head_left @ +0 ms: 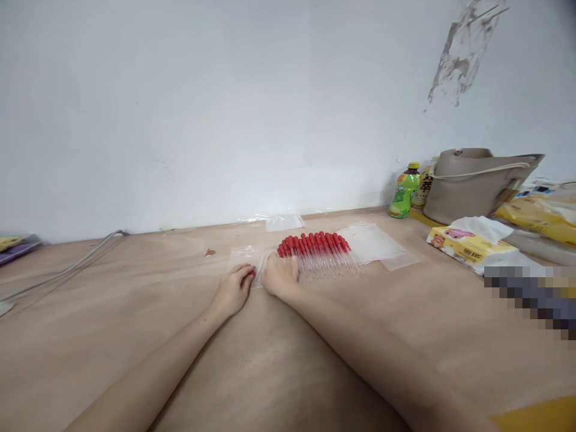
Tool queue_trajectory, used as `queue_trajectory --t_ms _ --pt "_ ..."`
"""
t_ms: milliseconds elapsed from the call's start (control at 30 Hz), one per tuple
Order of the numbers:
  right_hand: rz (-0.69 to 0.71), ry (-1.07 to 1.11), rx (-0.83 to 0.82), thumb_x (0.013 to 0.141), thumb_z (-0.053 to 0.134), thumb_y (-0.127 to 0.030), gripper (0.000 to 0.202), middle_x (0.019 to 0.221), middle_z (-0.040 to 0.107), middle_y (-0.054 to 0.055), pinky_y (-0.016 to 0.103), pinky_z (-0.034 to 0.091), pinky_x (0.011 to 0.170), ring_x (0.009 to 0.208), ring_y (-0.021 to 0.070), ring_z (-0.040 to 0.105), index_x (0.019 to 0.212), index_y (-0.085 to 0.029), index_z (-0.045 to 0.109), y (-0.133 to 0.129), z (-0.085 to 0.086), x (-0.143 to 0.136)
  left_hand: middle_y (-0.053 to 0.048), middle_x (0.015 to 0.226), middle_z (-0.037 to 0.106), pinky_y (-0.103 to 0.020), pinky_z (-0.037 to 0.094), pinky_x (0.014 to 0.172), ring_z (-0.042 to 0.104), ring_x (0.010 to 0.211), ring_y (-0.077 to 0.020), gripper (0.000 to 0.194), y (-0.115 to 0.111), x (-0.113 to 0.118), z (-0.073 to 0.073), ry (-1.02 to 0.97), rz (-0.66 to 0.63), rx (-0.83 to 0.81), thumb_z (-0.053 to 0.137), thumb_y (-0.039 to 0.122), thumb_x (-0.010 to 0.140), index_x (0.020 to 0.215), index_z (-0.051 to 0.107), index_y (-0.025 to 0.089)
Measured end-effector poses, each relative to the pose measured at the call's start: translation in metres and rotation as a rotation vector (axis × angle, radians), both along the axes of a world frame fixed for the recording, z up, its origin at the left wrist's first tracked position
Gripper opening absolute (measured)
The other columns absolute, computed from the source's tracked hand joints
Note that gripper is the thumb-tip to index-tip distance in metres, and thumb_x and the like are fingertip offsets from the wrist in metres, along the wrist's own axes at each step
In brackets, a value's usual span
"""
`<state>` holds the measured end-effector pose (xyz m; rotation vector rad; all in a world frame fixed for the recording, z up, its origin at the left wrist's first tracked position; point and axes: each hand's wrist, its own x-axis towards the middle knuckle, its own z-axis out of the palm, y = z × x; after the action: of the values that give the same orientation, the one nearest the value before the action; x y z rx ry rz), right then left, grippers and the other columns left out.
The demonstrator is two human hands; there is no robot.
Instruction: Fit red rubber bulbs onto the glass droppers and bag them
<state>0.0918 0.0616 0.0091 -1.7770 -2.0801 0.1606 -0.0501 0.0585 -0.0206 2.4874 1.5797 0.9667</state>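
My left hand rests on the table with its fingers closed round a small red end, which looks like the rubber bulb of a dropper. Beneath and beyond its fingertips lies a clear zip bag. Close on the right, my right hand is curled shut over the bag's right side; whatever its fingers hold is hidden. A row of several clear droppers with red bulbs lies side by side just right of that hand, bulbs toward the wall.
Flat clear bags are stacked right of the droppers, and another bag lies by the wall. Farther right stand a tissue box, a green bottle and a grey-beige bag. A cable runs along the left.
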Motion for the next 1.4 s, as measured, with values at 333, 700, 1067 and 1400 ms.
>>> queue_trajectory --t_ms 333,700,1067,1400 --pt "0.266 -0.005 0.106 0.074 0.042 -0.014 0.028 0.094 0.06 0.01 0.034 0.032 0.079 0.091 0.0217 0.051 0.101 -0.013 0.051 -0.052 -0.017 0.075 -0.009 0.101 0.057 -0.036 0.042 0.085 0.053 0.095 -0.0222 0.024 -0.003 0.008 0.004 0.005 -0.008 0.004 0.044 0.026 0.083 0.092 0.063 0.016" --pt "0.401 0.261 0.168 0.073 0.049 -0.014 0.028 0.091 0.056 0.005 0.029 0.04 0.075 0.084 0.0152 0.05 0.1 -0.016 0.051 -0.064 -0.034 0.111 -0.007 0.097 0.053 -0.03 0.042 0.081 0.051 0.09 -0.0164 0.028 -0.046 0.013 0.015 -0.061 -0.33 0.042 0.034 0.018 0.087 0.103 0.057 0.021" --pt "0.341 0.287 0.062 0.076 0.054 -0.023 0.007 0.081 0.054 0.003 0.027 0.039 0.067 0.076 0.014 0.05 0.073 -0.017 0.054 -0.058 -0.035 0.111 -0.003 0.081 0.053 -0.027 0.043 0.058 0.049 0.064 -0.0138 0.026 -0.068 0.03 0.013 -0.093 -0.092 -0.146 0.058 0.038 0.072 0.089 0.057 0.018" --pt "0.375 0.375 0.048 0.084 0.041 -0.019 0.01 0.072 0.056 0.0 0.023 0.037 0.061 0.065 0.0113 0.049 0.079 -0.018 0.049 -0.075 -0.016 0.103 -0.002 0.081 0.058 -0.025 0.043 0.064 0.054 0.073 -0.0143 0.014 -0.072 0.031 0.009 -0.267 -0.213 -0.278 0.045 0.029 0.084 0.09 0.053 0.018"
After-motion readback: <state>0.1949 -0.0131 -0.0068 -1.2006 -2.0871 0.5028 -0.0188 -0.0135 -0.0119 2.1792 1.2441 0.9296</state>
